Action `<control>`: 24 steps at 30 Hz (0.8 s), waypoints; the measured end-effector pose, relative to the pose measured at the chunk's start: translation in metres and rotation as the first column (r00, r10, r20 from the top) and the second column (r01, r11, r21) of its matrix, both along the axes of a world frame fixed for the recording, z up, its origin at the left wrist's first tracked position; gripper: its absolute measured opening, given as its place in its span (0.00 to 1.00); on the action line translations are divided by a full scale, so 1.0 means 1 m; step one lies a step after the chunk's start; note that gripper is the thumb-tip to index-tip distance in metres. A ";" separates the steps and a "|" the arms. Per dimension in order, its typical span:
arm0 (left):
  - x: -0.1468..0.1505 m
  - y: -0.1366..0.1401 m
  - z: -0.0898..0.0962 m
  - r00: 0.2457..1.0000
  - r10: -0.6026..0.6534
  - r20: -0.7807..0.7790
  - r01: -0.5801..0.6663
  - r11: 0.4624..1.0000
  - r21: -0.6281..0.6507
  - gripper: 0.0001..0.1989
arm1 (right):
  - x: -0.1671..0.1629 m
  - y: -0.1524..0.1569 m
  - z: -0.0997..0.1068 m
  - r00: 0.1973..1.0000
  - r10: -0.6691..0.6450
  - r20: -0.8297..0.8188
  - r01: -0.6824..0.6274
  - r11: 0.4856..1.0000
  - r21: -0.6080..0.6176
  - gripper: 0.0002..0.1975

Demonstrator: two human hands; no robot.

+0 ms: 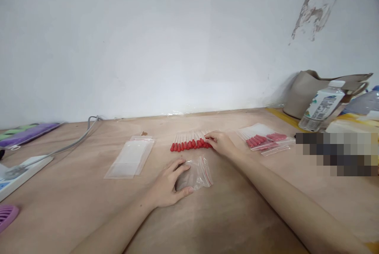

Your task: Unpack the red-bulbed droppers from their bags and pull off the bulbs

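A row of several red-bulbed droppers, their thin pale stems pointing to the wall, lies in the middle of the table. My right hand is at the row's right end, its thumb and fingers pinched on the droppers there; how many it grips is hidden. A clear zip bag with a red seal line lies flat in front of the row. My left hand rests on the bag's left side, fingers and thumb apart.
Flat zip bags are stacked to the left. Filled bags with red-bulbed pieces lie at right. Behind them stand a bottle and a beige container. A power strip with a grey cable lies far left.
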State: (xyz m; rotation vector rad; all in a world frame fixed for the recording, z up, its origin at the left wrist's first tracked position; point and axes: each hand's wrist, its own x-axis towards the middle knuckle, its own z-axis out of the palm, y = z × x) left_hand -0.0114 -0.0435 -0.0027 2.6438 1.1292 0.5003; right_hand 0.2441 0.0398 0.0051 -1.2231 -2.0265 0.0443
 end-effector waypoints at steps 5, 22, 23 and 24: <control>0.000 0.000 0.000 1.000 -0.006 0.005 0.006 1.000 0.001 0.29 | -0.006 -0.008 0.008 0.986 -0.038 0.160 0.039 0.999 -0.003 0.12; 0.001 0.000 0.000 1.000 -0.022 0.015 0.021 1.000 0.022 0.29 | -0.053 -0.002 0.011 0.990 -0.101 0.097 0.087 0.986 0.140 0.09; 0.001 0.000 0.000 1.000 -0.022 0.012 0.021 1.000 0.021 0.29 | -0.058 -0.001 0.010 0.986 -0.093 0.141 0.074 0.988 0.138 0.09; 0.001 0.000 0.000 1.000 -0.021 0.011 0.021 1.000 0.019 0.29 | -0.063 0.000 0.010 0.980 -0.087 0.181 0.062 0.989 0.135 0.10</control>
